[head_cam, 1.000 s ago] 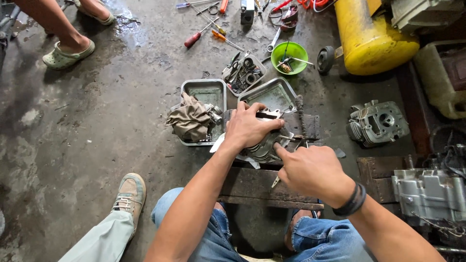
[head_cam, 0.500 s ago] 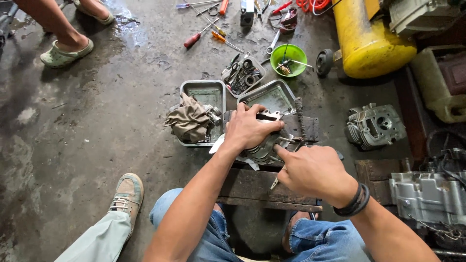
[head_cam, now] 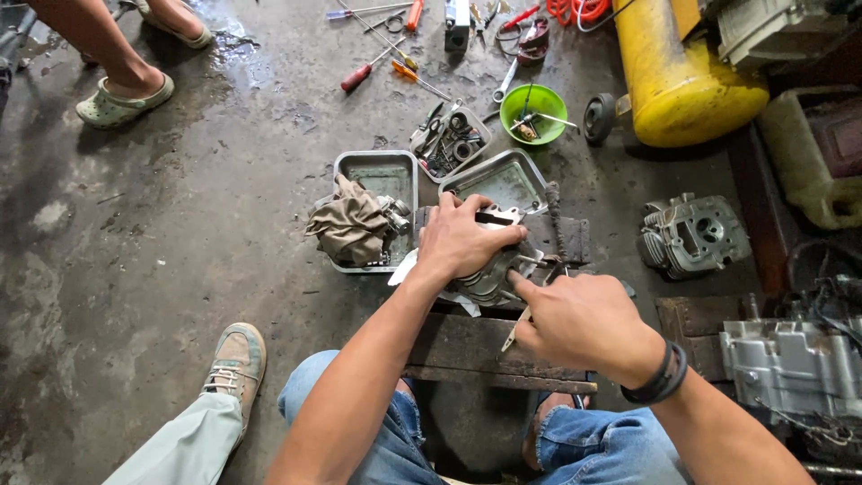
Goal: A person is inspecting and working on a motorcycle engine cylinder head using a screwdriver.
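My left hand (head_cam: 467, 241) lies palm down on a grey metal engine part (head_cam: 489, 280), fingers spread and curled over its top edge, pressing it onto the low wooden worktop (head_cam: 467, 346) in front of my knees. My right hand (head_cam: 579, 319) is closed around a thin metal tool (head_cam: 519, 325), pinched between thumb and forefinger; its tip touches the right side of the engine part. I cannot tell what kind of tool it is, as my hand hides most of it.

State of work, as judged from the layout: the engine part is off its engine and stripped, and small pieces already sit in the metal trays. One tray (head_cam: 404, 171) just beyond the part holds a brown rag (head_cam: 350, 224) and a few small pieces; a second tray (head_cam: 525, 175) stands tilted beside it. The tool contact suggests scraping or picking at the part's face is in hand and not finished. Nothing shows refitting begun.

A finned cylinder head (head_cam: 691, 235) lies on the floor to the right, well apart. A larger engine casing (head_cam: 790, 364) sits at the right edge. A green bowl (head_cam: 534, 112), screwdrivers (head_cam: 368, 67) and a yellow tank (head_cam: 682, 76) lie farther out. Another person's sandalled foot (head_cam: 121, 99) is at top left.
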